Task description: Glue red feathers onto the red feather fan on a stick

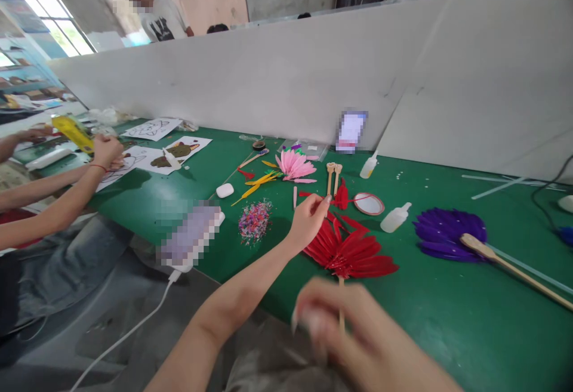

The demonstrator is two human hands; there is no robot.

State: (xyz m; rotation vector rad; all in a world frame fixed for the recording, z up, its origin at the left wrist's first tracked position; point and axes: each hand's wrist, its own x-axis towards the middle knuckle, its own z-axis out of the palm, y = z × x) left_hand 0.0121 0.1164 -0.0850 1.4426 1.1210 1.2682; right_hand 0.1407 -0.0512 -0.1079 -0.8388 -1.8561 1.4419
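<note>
My left hand [308, 222] reaches over the table with thumb and finger pinched together. What is in the pinch, if anything, is too small to make out. Just beyond its fingertips are a red tassel [341, 196] and two wooden fan handles [330, 177]. Under and beside that hand spreads a fan of red feathers [358, 255], its wooden stick pointing toward me. My right hand [340, 320] is close to the camera, in front of the stick, and smeared by motion. Its fingers look curled, but whether they hold anything is unclear.
On the green table [447, 314] are pink feathers [295, 165], yellow feathers [257, 184], colourful beads [255, 220], glue bottles [396, 219], a round dish [369, 203] and a purple feather fan [447, 234]. A phone [192, 234] lies at the front edge. A co-worker's hands [107, 150] are at the left.
</note>
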